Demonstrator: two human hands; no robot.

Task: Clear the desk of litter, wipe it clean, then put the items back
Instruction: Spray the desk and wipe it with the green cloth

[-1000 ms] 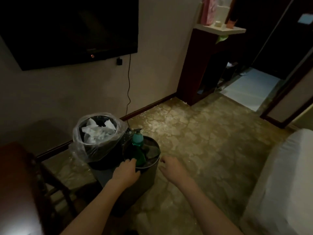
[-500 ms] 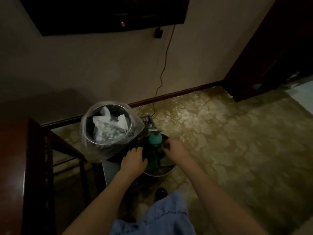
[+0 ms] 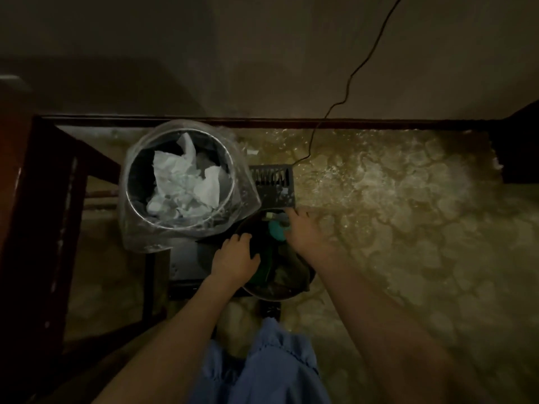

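Over the rim of a dark round bucket [image 3: 303, 282] on the floor, the left hand [image 3: 234, 258] lies with fingers loosely bent on the near left edge; whether they grip it cannot be told. Across from it the right hand [image 3: 306, 231] reaches to the far rim, its fingers spread beside the teal cap of a green spray bottle [image 3: 275, 230] standing inside the bucket; whether they hold the bottle cannot be told. Just left of the bucket stands a bin [image 3: 180, 177] lined with clear plastic, holding crumpled white tissues [image 3: 183, 182]. Behind the bucket lies a black slotted tray [image 3: 274, 182]. A dark wooden desk [image 3: 32, 214] runs along the left edge, and a black cable [image 3: 350, 80] hangs down the wall
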